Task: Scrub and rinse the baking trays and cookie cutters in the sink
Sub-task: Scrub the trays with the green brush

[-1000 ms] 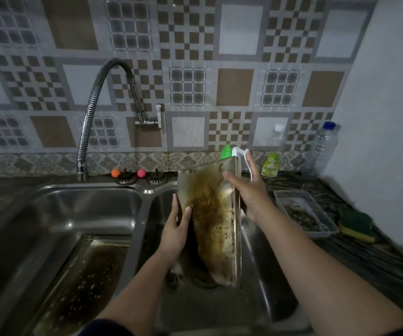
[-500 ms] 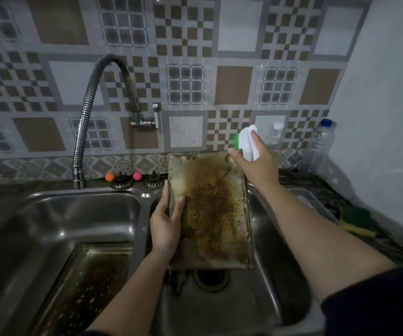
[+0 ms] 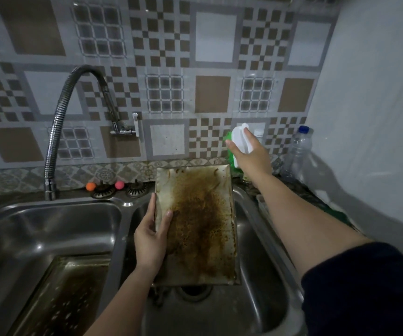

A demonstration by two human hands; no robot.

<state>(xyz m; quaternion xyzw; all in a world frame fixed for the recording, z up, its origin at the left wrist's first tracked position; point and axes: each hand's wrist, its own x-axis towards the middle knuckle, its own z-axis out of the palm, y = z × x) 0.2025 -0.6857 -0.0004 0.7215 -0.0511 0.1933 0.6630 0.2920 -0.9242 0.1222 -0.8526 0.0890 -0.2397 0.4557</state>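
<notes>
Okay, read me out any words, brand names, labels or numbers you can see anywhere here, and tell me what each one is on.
No text can be read here.
White and green brush, gripped by the right hand: no lettering shows.
Clear plastic bottle with the blue cap: no label can be made out.
Baking tray, held by the left hand: brown stains only.
Wall tiles: patterns, no writing.

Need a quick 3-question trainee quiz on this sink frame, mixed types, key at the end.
1. True or false: the left hand holds the stained baking tray by its left edge.
2. The right hand grips: A) sponge B) white-and-green brush C) clear bottle.
3. Fill in: the second tray lies in the ___ basin.

Key: 1 true; 2 B; 3 left.
</notes>
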